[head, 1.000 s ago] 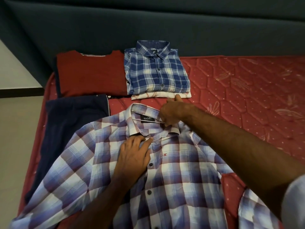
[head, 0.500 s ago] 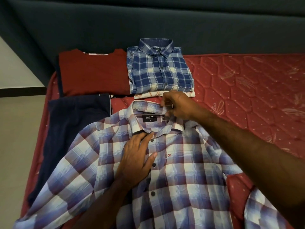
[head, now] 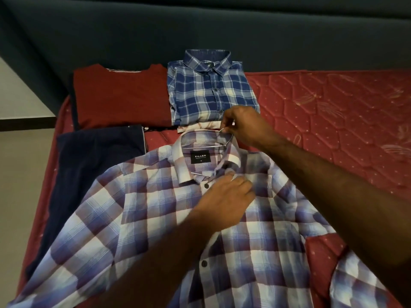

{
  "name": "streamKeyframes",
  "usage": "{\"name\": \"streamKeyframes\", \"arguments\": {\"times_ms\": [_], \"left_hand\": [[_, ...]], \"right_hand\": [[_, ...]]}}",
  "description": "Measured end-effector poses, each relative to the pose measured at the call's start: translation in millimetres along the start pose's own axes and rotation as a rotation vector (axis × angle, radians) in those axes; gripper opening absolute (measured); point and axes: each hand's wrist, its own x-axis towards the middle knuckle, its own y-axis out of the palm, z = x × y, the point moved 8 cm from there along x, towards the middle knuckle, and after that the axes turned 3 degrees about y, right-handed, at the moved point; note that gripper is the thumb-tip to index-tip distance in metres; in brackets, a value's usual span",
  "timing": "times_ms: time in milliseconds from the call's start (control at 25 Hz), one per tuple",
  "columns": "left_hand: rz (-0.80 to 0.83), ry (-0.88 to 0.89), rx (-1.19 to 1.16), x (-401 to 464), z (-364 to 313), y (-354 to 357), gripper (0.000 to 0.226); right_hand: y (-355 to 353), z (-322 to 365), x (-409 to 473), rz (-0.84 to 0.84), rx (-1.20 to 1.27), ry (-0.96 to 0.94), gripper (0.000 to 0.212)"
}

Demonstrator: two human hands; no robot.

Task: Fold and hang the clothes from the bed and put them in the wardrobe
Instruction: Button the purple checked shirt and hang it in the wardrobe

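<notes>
Since the earlier frame, my left hand point(head: 224, 197) has slid up the placket from the chest of the shirt to the collar front, and my right hand point(head: 243, 125) has drawn the hanger hook back clear of the collar.

Red quilted mattress point(head: 333, 112): bears all the clothes, against a dark padded headboard point(head: 200, 32).

Purple-and-white checked shirt point(head: 155, 230): lies spread flat, front up, nearest me, its collar open and a black "KILLER" label point(head: 200, 156) showing inside the neck.

Navy trousers point(head: 89, 174): lie folded just beside the shirt's sleeve on my left.

Dark red T-shirt point(head: 120, 98): folded, beyond the trousers.

Blue plaid shirt point(head: 211, 92): folded, resting on a pale folded garment point(head: 200, 127), just beyond the open collar.

Wire hanger point(head: 222, 141): sits inside the checked shirt; thin metal shows at the neck opening and under the collar point.

Right hand: fingers curled, thumb and fingertips pinching the hanger's hook above the collar band.

Left hand: fingers bent, their tips pinching the collar fabric at the top button, palm lying over the placket. Motion blur hides the exact finger positions.
</notes>
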Motion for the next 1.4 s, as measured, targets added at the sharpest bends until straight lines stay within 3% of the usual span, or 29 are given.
{"name": "streamKeyframes", "arguments": {"times_ms": [160, 280, 520, 680, 800, 920, 1000, 1080, 1200, 1320, 1400], "left_hand": [[0.133, -0.174, -0.005, 15.7, -18.2, 39.6, 0.077], [0.075, -0.118, 0.065, 10.6, -29.1, 54.1, 0.075], [0.024, -0.095, -0.064, 7.9, -34.6, 58.4, 0.062], [0.0, -0.072, -0.027, 4.9, -33.9, 58.5, 0.065], [-0.129, -0.038, -0.085, 3.1, -34.1, 53.1, 0.054], [-0.044, -0.072, -0.087, 5.1, -27.8, 58.2, 0.056], [0.027, -0.121, -0.114, 9.4, -20.3, 56.3, 0.063], [-0.104, -0.15, -0.265, 4.4, -13.7, 32.3, 0.053], [-0.473, -0.449, -0.494, -48.2, 31.3, -12.8, 0.028], [-0.567, -0.913, -0.729, -108.6, 80.6, -15.1, 0.016], [-0.628, -0.978, -0.71, -120.7, 92.5, -17.6, 0.019]], "right_hand": [[11.5, 6.5, 18.7, 0.122, 0.055, -0.025, 0.01], [14.6, 25.4, 40.6, 0.137, 0.015, -0.123, 0.008], [49.0, 64.1, 77.8, 0.225, -0.001, -0.185, 0.007], [70.4, 53.9, 85.6, 0.101, -0.05, -0.098, 0.012], [72.9, 45.9, 82.4, 0.034, -0.028, -0.076, 0.013], [57.2, 36.2, 61.5, 0.068, 0.164, -0.043, 0.025], [31.8, 16.9, 32.4, -0.034, 0.347, 0.047, 0.023], [12.4, -9.3, -12.5, -0.165, 0.578, 0.203, 0.018], [25.2, -27.4, -78.0, -0.204, 0.767, 0.406, 0.017], [64.4, -9.9, -126.3, -0.093, 0.826, 0.58, 0.02], [87.0, 13.1, -139.0, -0.02, 0.86, 0.625, 0.004]]}}
